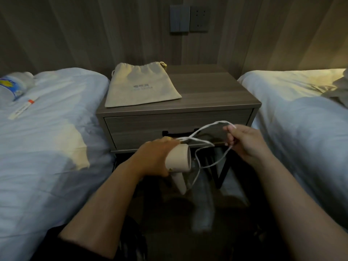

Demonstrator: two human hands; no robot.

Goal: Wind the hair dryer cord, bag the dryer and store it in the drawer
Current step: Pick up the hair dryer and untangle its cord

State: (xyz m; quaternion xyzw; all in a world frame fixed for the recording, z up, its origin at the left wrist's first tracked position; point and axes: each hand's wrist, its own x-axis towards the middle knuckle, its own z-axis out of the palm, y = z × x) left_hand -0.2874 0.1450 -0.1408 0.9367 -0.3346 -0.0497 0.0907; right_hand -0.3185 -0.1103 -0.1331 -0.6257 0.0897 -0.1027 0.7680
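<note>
While gripped, cream hair dryer (pixel 178 157) trails looped cord (pixel 211 127).

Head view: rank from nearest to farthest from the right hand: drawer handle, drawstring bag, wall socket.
From the right hand:
1. Drawer handle, just left of the hand on the nightstand front.
2. Drawstring bag, lying flat on the left part of the nightstand top.
3. Wall socket, high on the wall behind the nightstand.

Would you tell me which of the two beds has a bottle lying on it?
The bed on the left; a bottle lies near its head.
</note>
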